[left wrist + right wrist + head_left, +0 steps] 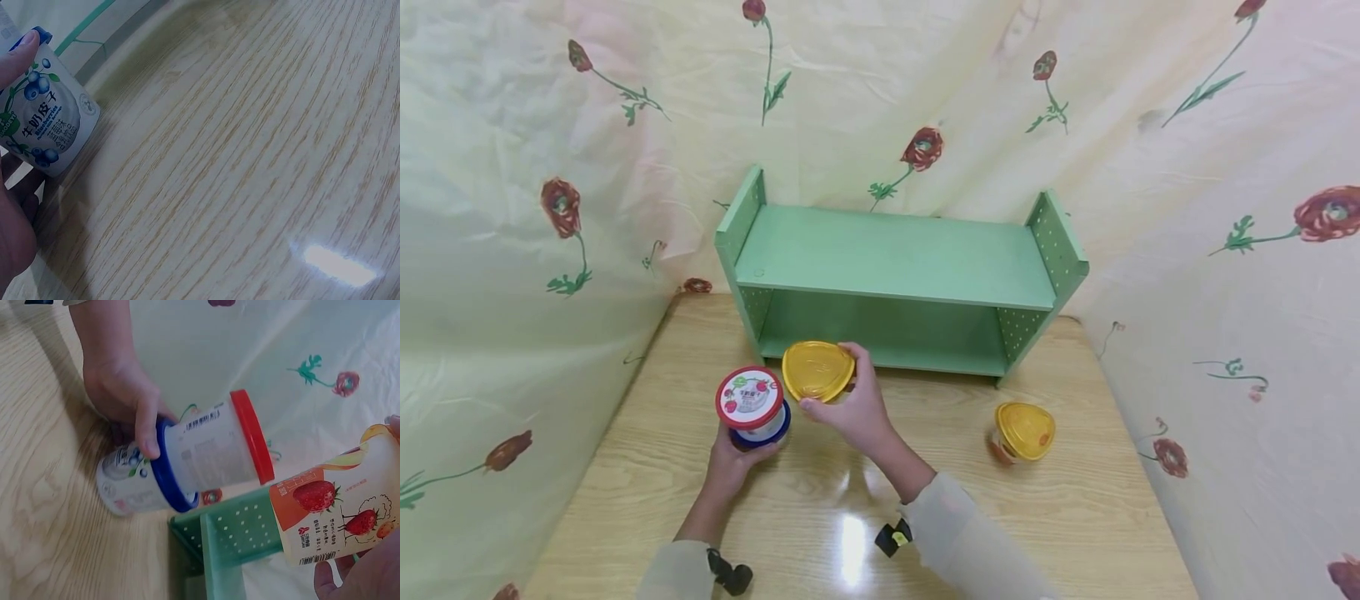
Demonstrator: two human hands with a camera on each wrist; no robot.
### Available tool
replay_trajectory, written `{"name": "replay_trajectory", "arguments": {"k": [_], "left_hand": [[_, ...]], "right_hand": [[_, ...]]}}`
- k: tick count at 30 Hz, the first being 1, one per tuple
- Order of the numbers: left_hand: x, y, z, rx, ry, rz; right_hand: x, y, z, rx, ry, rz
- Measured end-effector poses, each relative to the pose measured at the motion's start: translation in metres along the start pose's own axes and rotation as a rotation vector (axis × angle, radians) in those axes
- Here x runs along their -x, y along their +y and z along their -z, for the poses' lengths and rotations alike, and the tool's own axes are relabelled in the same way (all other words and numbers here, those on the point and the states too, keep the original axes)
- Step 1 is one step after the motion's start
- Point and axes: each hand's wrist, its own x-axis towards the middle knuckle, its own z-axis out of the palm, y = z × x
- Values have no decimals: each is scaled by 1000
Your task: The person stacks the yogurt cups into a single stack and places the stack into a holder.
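Observation:
My left hand (pixel 730 463) grips a white yogurt cup with a blue lid (pixel 134 479), its thumb near the lid. Blueberries are printed on this cup's side, seen close in the left wrist view. On the blue lid stands a second white cup with a red lid (pixel 749 398), a little tilted in the right wrist view. My right hand (pixel 863 417) holds a cup with a rounded, three-sided yellow lid (pixel 817 371), just right of the stack. Strawberries on an orange and cream side (pixel 337 503) show on it in the right wrist view.
A green two-tier shelf (pixel 891 257) stands at the back of the wooden table (pixel 1097 508), behind both hands. Another yellow-lidded cup (pixel 1026 431) is on the table at the right. Flower-patterned cloth (pixel 850 100) hangs around the back and sides.

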Motion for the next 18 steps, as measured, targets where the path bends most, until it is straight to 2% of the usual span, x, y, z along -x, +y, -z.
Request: {"name": "replay_trajectory", "arguments": {"k": [4, 6, 13, 18], "left_hand": [[4, 17, 0, 10, -14, 10], [5, 19, 0, 10, -16, 3], [-2, -5, 1, 4, -3, -22], [-4, -13, 0, 29, -4, -52]], "right_hand": [[-5, -7, -9, -21, -10, 8], [-8, -9, -13, -22, -8, 6], [-14, -17, -36, 1, -18, 10], [-16, -24, -57, 14, -45, 15]]}}
